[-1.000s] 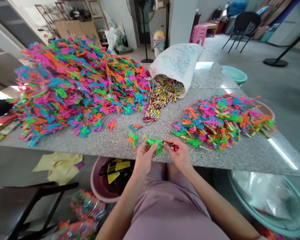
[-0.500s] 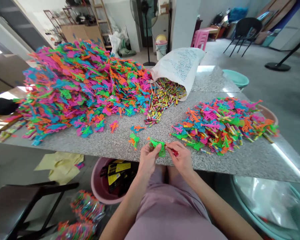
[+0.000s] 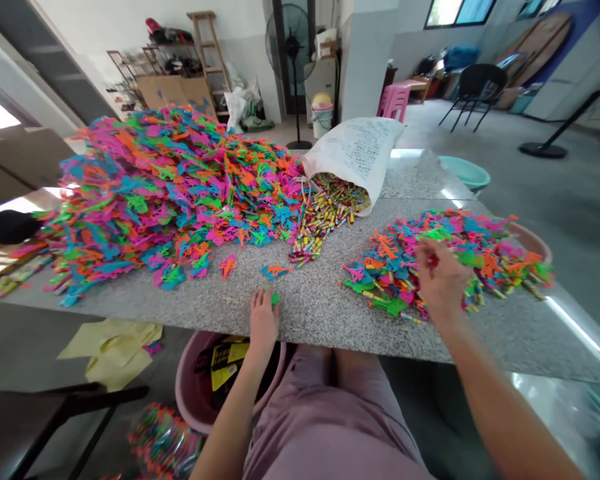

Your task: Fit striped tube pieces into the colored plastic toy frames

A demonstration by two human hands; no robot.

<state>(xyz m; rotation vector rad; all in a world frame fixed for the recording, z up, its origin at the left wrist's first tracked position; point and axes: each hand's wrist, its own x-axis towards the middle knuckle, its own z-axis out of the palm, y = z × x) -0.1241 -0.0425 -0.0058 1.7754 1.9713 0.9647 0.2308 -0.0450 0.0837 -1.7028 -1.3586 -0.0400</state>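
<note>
My left hand (image 3: 263, 321) rests at the table's front edge, fingers closed over a small green plastic toy (image 3: 275, 299); most of the toy is hidden beneath them. Above the pile of assembled toys (image 3: 490, 247) on the right is my right hand (image 3: 443, 280), slightly blurred, with small red tubes (image 3: 433, 261) tucked in its curled fingers. A bright green toy (image 3: 434, 234) shows on the pile just beyond those fingertips. Near my left hand lie a blue-and-orange toy (image 3: 275, 270) and an orange-and-pink one (image 3: 227, 266).
A large heap of colourful plastic toys (image 3: 170, 180) covers the table's left side. Small yellow-and-red tubes (image 3: 325, 213) spill from a white sack (image 3: 357, 150) at the back. Under the table edge stands a pink tub (image 3: 193, 407) with black-and-yellow packs.
My hands have parted. The right went from the green toy at the middle to the right pile, no longer holding that toy; the left moved left onto the other green toy.
</note>
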